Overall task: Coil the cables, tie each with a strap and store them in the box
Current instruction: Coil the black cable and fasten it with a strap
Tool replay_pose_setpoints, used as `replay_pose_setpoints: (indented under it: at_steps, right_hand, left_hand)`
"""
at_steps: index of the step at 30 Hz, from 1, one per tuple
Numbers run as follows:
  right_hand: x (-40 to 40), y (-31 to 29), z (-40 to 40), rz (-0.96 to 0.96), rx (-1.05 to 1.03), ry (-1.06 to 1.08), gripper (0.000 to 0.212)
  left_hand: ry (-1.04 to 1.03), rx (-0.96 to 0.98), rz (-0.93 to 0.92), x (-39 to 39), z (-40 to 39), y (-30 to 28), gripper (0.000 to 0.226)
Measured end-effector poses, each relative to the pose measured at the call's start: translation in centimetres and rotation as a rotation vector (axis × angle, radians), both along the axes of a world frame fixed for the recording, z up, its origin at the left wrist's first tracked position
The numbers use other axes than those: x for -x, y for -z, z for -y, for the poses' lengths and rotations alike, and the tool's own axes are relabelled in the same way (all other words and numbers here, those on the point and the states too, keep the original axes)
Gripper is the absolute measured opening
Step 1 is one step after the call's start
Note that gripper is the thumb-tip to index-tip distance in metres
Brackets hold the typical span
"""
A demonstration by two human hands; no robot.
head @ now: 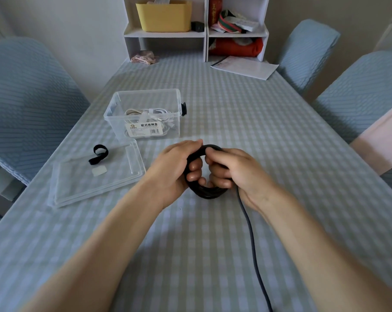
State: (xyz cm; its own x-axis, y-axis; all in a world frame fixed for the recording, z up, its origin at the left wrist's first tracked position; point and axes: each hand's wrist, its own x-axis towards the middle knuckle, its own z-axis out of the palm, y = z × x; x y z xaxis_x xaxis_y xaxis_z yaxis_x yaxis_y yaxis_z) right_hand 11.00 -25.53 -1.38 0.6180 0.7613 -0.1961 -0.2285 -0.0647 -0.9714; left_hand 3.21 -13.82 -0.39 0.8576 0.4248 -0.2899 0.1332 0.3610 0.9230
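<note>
We gripped the black cable coil in our left hand and right hand, fingers hiding its top; its tail ran off-frame. The clear box stood beyond.

A white shelf unit stands at the table's far end; a yellow bin sits inside it; papers lie just before it; blue chairs flank it.
</note>
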Motion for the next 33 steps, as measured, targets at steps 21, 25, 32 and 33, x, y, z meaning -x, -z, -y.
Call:
replay_pose_setpoints:
  at_steps: [21, 25, 32, 33]
  right_hand:
    - [-0.2, 0.2, 0.4, -0.042, -0.11, -0.047, 0.024]
    - [-0.2, 0.1, -0.2, -0.102, -0.145, -0.002, 0.029]
    - [-0.5, 0.5, -0.1, 0.126, 0.042, 0.037, 0.038]
    - [-0.4, 0.5, -0.2, 0.117, 0.05, 0.054, 0.037]
  left_hand:
    - [-0.172, 0.192, 0.114, -0.3, -0.4, 0.2, 0.03]
    - [-0.168, 0.231, 0.15, 0.3, -0.5, 0.1, 0.018]
    - [-0.008, 0.125, 0.006, -0.1, 0.6, 0.3, 0.029]
    - [-0.063, 0.126, 0.003, -0.2, 0.6, 0.4, 0.028]
